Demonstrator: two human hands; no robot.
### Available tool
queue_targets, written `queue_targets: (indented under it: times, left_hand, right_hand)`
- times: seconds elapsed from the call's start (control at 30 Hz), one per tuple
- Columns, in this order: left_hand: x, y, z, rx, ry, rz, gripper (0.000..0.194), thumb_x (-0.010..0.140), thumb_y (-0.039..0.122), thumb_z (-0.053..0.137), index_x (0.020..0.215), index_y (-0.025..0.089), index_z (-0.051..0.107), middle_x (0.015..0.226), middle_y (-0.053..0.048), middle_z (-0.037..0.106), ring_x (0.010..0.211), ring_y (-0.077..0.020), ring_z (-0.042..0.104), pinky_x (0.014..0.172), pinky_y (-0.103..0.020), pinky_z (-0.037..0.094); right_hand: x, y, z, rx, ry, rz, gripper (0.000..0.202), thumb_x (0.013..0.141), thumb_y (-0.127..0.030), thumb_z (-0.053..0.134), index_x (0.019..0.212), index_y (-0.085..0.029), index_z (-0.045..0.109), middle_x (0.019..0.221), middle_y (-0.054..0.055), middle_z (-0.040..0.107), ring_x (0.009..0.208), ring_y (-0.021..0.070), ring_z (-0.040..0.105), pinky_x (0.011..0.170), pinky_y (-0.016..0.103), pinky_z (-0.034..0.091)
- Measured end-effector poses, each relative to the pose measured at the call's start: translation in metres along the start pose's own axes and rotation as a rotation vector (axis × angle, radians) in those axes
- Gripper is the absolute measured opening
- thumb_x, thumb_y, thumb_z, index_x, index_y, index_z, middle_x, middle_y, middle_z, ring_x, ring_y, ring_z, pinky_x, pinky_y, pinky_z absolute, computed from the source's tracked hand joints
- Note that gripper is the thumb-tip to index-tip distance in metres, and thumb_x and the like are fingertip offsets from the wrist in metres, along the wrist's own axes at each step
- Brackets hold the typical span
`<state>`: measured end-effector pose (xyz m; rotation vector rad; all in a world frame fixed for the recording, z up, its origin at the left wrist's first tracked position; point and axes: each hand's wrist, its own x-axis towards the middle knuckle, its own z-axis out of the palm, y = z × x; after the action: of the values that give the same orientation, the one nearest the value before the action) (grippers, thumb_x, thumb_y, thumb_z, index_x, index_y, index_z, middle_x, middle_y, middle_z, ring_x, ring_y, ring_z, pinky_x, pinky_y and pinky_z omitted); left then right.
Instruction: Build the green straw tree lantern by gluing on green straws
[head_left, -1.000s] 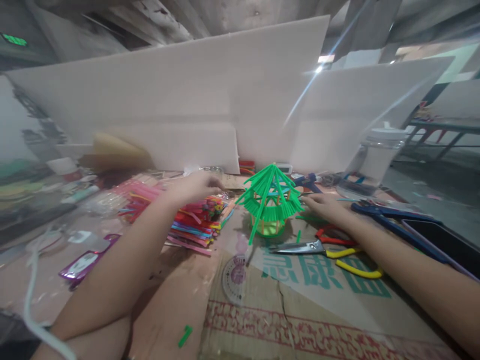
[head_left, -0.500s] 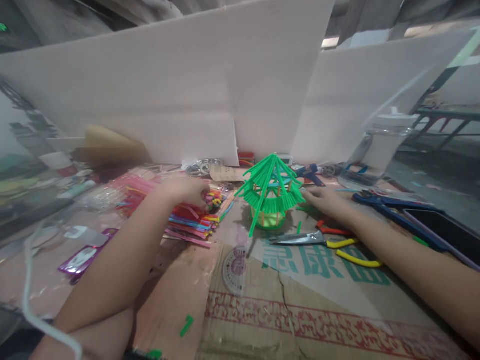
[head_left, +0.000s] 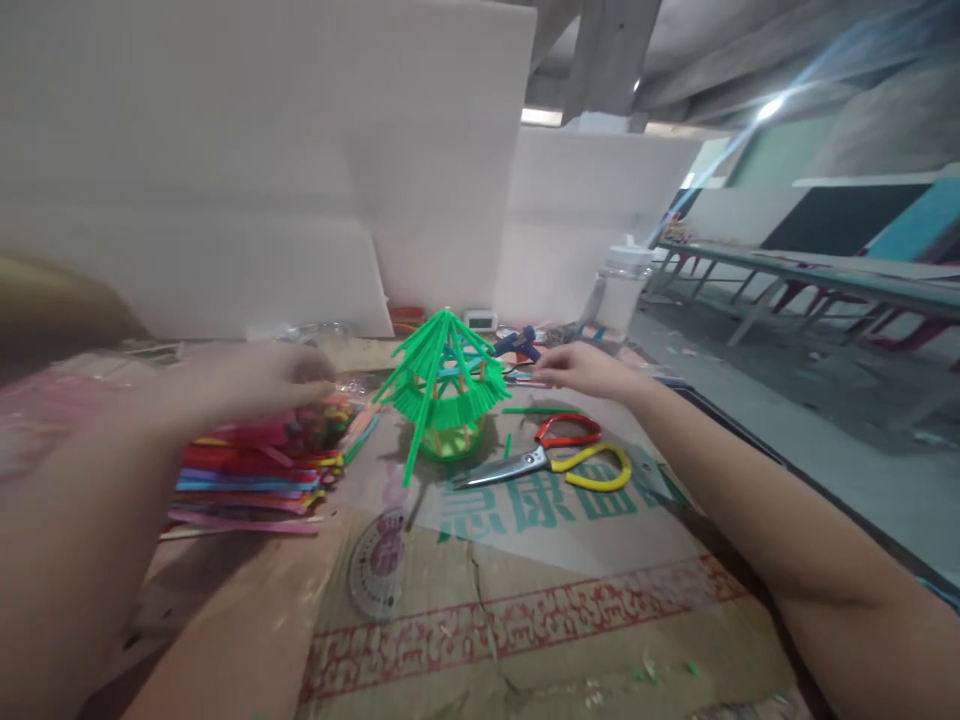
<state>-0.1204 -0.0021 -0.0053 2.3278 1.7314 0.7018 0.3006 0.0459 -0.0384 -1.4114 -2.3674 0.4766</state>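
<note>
A small green pavilion-like model (head_left: pixel 448 385) with a pointed roof of pipe cleaners stands upright on the cardboard (head_left: pixel 555 560). My left hand (head_left: pixel 289 378), smeared by motion, hovers over a pile of coloured pipe cleaners (head_left: pixel 247 480) left of the model. Whether it holds anything does not show. My right hand (head_left: pixel 589 368) is just right of the model, not touching it, with fingers loosely bent and nothing visible in them. Below it lie a green pipe cleaner (head_left: pixel 541 410) and scissors (head_left: pixel 525 463) with one red and one yellow handle.
A clear protractor (head_left: pixel 377 565) lies on the cardboard in front of the model. Behind are a blue glue gun (head_left: pixel 519 343), a small white digital display (head_left: pixel 480 321) and a clear bottle (head_left: pixel 619 290). White boards (head_left: pixel 442 180) stand upright at the back.
The view has swung right, so the table's things appear farther left. My right hand has drawn slightly away from the model, uncovering the red scissor handle. My left hand stays over the pile.
</note>
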Motion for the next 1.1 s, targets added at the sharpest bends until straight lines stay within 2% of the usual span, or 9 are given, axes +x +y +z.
queue_targets:
  times: [0.07, 0.13, 0.27, 0.47, 0.6, 0.7, 0.87, 1.0, 1.1]
  left_hand:
    - [0.001, 0.012, 0.004, 0.222, -0.094, 0.017, 0.026, 0.082, 0.05, 0.062, 0.085, 0.027, 0.073, 0.081, 0.002, 0.074, 0.072, -0.0216, 0.062, 0.066, -0.029, 0.039]
    - [0.001, 0.023, 0.007, 0.264, -0.044, 0.072, 0.031, 0.089, 0.053, 0.052, 0.091, 0.029, 0.07, 0.088, 0.003, 0.074, 0.075, -0.0217, 0.063, 0.066, -0.029, 0.041]
    - [-0.001, 0.043, 0.011, 0.327, 0.055, 0.064, 0.037, 0.09, 0.054, 0.045, 0.093, 0.028, 0.071, 0.091, -0.002, 0.074, 0.077, -0.0257, 0.065, 0.067, -0.033, 0.042]
    - [0.0, 0.088, 0.014, 0.08, 0.238, 0.126, 0.043, 0.092, 0.055, 0.046, 0.104, 0.022, 0.071, 0.1, -0.005, 0.073, 0.089, -0.0243, 0.065, 0.077, -0.033, 0.046]
    - [0.021, 0.111, 0.021, -0.087, 0.22, 0.201, 0.054, 0.086, 0.058, 0.055, 0.122, 0.018, 0.064, 0.115, -0.009, 0.068, 0.093, -0.0219, 0.064, 0.083, -0.033, 0.05]
    - [0.034, 0.117, 0.028, -0.074, 0.181, 0.196, 0.059, 0.085, 0.059, 0.056, 0.127, 0.018, 0.062, 0.115, -0.01, 0.067, 0.093, -0.0226, 0.064, 0.085, -0.036, 0.05]
    - [0.038, 0.12, 0.036, -0.027, 0.2, 0.245, 0.045, 0.087, 0.051, 0.056, 0.118, 0.021, 0.068, 0.114, -0.008, 0.07, 0.095, -0.0242, 0.064, 0.085, -0.036, 0.048]
    - [0.035, 0.116, 0.035, -0.081, 0.182, 0.259, 0.039, 0.09, 0.05, 0.053, 0.107, 0.021, 0.073, 0.107, -0.006, 0.072, 0.096, -0.0243, 0.064, 0.084, -0.035, 0.047]
    - [0.032, 0.108, 0.031, -0.189, 0.118, 0.235, 0.043, 0.09, 0.054, 0.052, 0.111, 0.021, 0.072, 0.105, -0.006, 0.072, 0.093, -0.0226, 0.064, 0.082, -0.034, 0.048]
  right_hand:
    - [-0.003, 0.005, 0.009, -0.094, -0.119, -0.021, 0.029, 0.08, -0.047, 0.065, 0.091, -0.022, 0.073, 0.085, 0.003, 0.071, 0.073, 0.0174, 0.06, 0.063, 0.026, 0.039]
    - [-0.003, 0.01, 0.023, -0.142, -0.132, 0.006, 0.023, 0.074, -0.04, 0.072, 0.09, -0.023, 0.074, 0.082, 0.003, 0.071, 0.069, 0.0173, 0.059, 0.059, 0.026, 0.036]
    - [0.004, 0.015, 0.042, -0.214, -0.097, 0.044, 0.014, 0.079, -0.033, 0.065, 0.081, -0.02, 0.071, 0.07, 0.003, 0.069, 0.06, 0.0155, 0.055, 0.054, 0.026, 0.031]
    - [0.004, 0.013, 0.034, -0.235, -0.008, 0.034, 0.022, 0.086, -0.033, 0.055, 0.08, -0.018, 0.069, 0.072, 0.003, 0.068, 0.062, 0.0152, 0.056, 0.054, 0.025, 0.03]
    - [-0.002, 0.012, 0.024, -0.257, 0.027, 0.027, 0.021, 0.087, -0.033, 0.056, 0.082, -0.02, 0.071, 0.075, 0.004, 0.07, 0.065, 0.0165, 0.058, 0.058, 0.026, 0.033]
    - [-0.004, 0.016, 0.01, -0.276, 0.093, 0.051, 0.021, 0.089, -0.036, 0.054, 0.087, -0.021, 0.07, 0.084, 0.005, 0.072, 0.074, 0.0183, 0.061, 0.062, 0.026, 0.036]
    - [0.008, 0.038, -0.006, -0.274, 0.201, 0.191, 0.027, 0.088, -0.038, 0.056, 0.098, -0.015, 0.066, 0.093, 0.01, 0.073, 0.082, 0.0218, 0.065, 0.066, 0.027, 0.042]
    - [0.03, 0.056, 0.003, -0.222, 0.211, 0.217, 0.045, 0.085, -0.037, 0.06, 0.123, -0.012, 0.061, 0.121, 0.016, 0.068, 0.101, 0.0257, 0.066, 0.078, 0.029, 0.049]
    - [0.047, 0.065, 0.015, -0.173, 0.201, 0.195, 0.054, 0.083, -0.04, 0.064, 0.129, -0.014, 0.06, 0.127, 0.015, 0.066, 0.107, 0.0285, 0.066, 0.084, 0.031, 0.051]
